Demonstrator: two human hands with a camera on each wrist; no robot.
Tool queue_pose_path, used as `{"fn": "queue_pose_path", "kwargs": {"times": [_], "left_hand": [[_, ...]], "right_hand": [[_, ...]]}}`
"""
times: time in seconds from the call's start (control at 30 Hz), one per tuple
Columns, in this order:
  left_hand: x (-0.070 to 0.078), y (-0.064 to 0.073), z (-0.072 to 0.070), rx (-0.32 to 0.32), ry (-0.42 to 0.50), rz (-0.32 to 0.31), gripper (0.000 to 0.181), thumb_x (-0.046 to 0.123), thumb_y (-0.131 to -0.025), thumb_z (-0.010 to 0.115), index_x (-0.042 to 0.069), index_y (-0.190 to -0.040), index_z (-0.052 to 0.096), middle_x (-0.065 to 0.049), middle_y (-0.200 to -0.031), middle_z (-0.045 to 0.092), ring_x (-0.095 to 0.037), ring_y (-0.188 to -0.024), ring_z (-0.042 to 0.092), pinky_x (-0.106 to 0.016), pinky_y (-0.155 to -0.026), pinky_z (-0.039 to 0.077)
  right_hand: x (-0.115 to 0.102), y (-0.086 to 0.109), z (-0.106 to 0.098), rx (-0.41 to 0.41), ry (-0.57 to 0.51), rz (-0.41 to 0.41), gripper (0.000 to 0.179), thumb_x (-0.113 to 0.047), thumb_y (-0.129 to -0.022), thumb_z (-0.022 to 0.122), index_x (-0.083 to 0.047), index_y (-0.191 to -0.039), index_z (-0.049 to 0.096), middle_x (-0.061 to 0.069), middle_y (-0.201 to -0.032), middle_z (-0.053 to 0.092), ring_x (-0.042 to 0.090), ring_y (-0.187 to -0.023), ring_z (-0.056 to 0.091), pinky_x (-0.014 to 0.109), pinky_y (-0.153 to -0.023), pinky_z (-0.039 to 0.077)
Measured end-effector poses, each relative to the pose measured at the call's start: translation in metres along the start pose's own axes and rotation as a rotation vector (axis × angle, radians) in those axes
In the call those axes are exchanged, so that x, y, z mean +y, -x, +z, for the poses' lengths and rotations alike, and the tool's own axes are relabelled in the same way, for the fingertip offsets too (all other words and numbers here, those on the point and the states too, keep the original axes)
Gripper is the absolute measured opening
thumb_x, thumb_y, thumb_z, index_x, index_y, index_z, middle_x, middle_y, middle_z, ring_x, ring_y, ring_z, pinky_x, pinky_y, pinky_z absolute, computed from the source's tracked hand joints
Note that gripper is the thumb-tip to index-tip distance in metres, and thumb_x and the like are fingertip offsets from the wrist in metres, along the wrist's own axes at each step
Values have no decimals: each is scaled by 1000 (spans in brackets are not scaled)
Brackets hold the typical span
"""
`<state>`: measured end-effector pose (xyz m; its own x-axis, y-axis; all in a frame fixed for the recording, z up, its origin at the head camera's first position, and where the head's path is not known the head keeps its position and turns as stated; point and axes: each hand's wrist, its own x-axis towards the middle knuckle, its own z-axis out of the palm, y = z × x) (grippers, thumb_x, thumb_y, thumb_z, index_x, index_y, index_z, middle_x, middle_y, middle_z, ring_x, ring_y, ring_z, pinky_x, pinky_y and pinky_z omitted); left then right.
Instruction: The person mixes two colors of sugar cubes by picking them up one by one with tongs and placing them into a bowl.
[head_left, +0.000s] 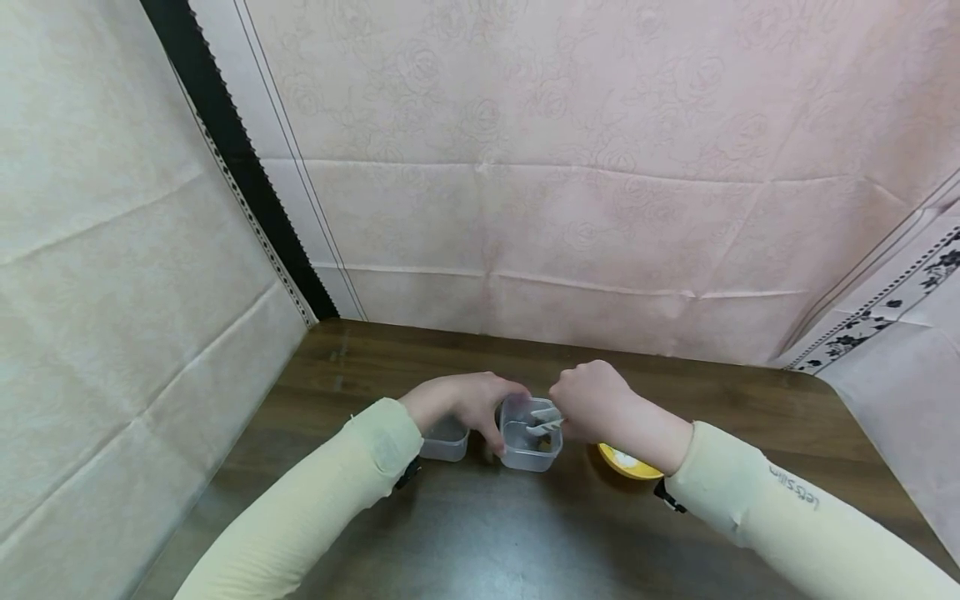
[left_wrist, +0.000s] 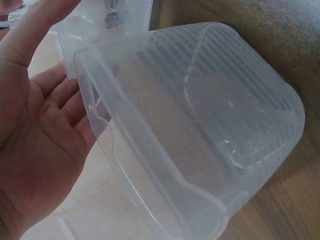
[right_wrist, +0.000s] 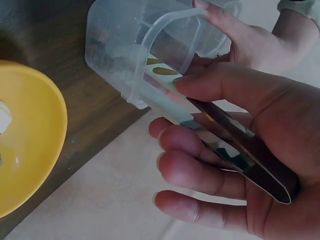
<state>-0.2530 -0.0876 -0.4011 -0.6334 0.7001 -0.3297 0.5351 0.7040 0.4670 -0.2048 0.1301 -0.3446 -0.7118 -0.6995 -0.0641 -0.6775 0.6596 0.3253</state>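
Observation:
With thumb and fingers about its left side, my left hand [head_left: 467, 402] grips a clear plastic container [head_left: 531, 460] on the table. My right hand [head_left: 600, 404] holds metal tongs [right_wrist: 267, 172] between thumb and fingers. Their pale tips [head_left: 543, 428] reach into that container. In the right wrist view, the tongs' pale arms cross its rim. Something small and dark lies at its bottom, too unclear to name. A second clear container [left_wrist: 240, 115] stands just left, below the left wrist. Beside the right forearm sits a yellow bowl [right_wrist: 37, 155] with something white in it, partly cut off.
The brown wooden table [head_left: 480, 533] reaches toward me in front of the containers. Pale patterned cloth [head_left: 585, 208] hangs behind its far edge, and more cloth [head_left: 112, 333] hangs along the left side.

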Motion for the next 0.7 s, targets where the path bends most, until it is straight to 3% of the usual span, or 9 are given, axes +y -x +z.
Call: {"fn": "queue_pose_path", "kwargs": {"times": [0.1, 0.47, 0.7], "left_hand": [[0, 0, 1, -1, -1, -2, 88, 29, -80, 97, 17, -155, 53, 0, -139, 65, -12, -115, 59, -34, -102, 53], [0, 0, 0, -8, 15, -9, 88, 29, -80, 97, 17, -155, 53, 0, -136, 66, -11, -112, 59, -34, -98, 53], [-1, -1, 0, -5, 10, 0, 88, 29, -80, 97, 16, -155, 53, 0, -136, 66, -10, -112, 60, -32, -99, 53]], "right_hand": [[-4, -2, 1, 8, 21, 0, 38, -26, -83, 84, -17, -59, 56, -5, -53, 41, 12, -50, 30, 25, -44, 26], [-5, -6, 3, -39, -11, 5, 29, -29, -84, 87, -13, -67, 69, -3, -54, 45, 13, -48, 35, 24, -45, 30], [-3, -1, -2, -19, -48, -13, 32, -30, -84, 87, -14, -65, 66, -5, -53, 37, 11, -48, 31, 22, -45, 26]]}}
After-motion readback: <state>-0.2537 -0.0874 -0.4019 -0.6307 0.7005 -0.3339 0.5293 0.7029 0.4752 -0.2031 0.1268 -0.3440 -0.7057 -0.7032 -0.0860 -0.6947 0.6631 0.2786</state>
